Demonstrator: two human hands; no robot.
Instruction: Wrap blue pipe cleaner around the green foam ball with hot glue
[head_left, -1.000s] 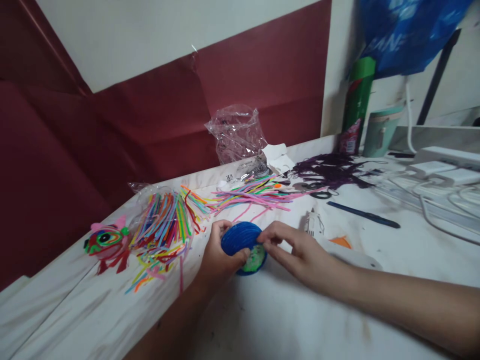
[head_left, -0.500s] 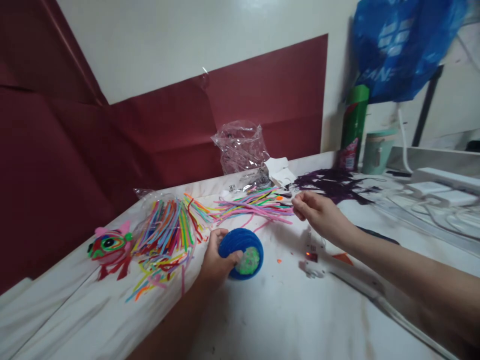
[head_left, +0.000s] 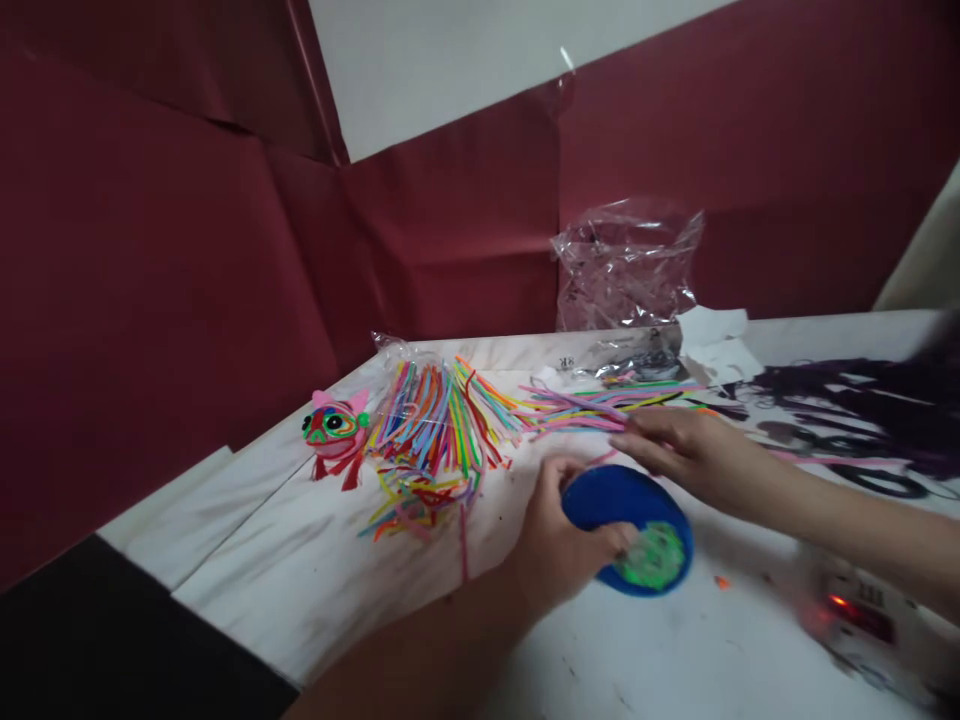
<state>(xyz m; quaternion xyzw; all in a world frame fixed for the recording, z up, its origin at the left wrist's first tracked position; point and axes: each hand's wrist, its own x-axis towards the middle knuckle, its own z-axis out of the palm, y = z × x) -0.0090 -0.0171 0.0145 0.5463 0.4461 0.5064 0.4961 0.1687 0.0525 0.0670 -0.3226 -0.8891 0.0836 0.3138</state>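
Note:
My left hand (head_left: 562,540) is closed around a blue ball (head_left: 622,495), which has a mottled green patch on its near side. The thumb presses beside that patch. Just beyond the ball, my right hand (head_left: 686,450) has its fingers together at the near ends of a loose bundle of pipe cleaners (head_left: 577,408), pink, purple and other colours. What its fingertips pinch, if anything, I cannot make out. Further left, more multicoloured pipe cleaners (head_left: 435,420) fan out partly under clear plastic, with short pieces (head_left: 409,500) scattered in front.
A small animal figure (head_left: 335,432) with pink ears and red legs stands at left. A clear plastic bag (head_left: 630,265) leans against dark red paper at the back. Purple strands (head_left: 847,410) and black-handled scissors (head_left: 862,480) lie right. A device with a red light (head_left: 855,610) is blurred at lower right.
The view has turned left, so the things on the table appear further right. My right hand has come closer to the blue ball and the pipe cleaners. My left hand still holds the ball.

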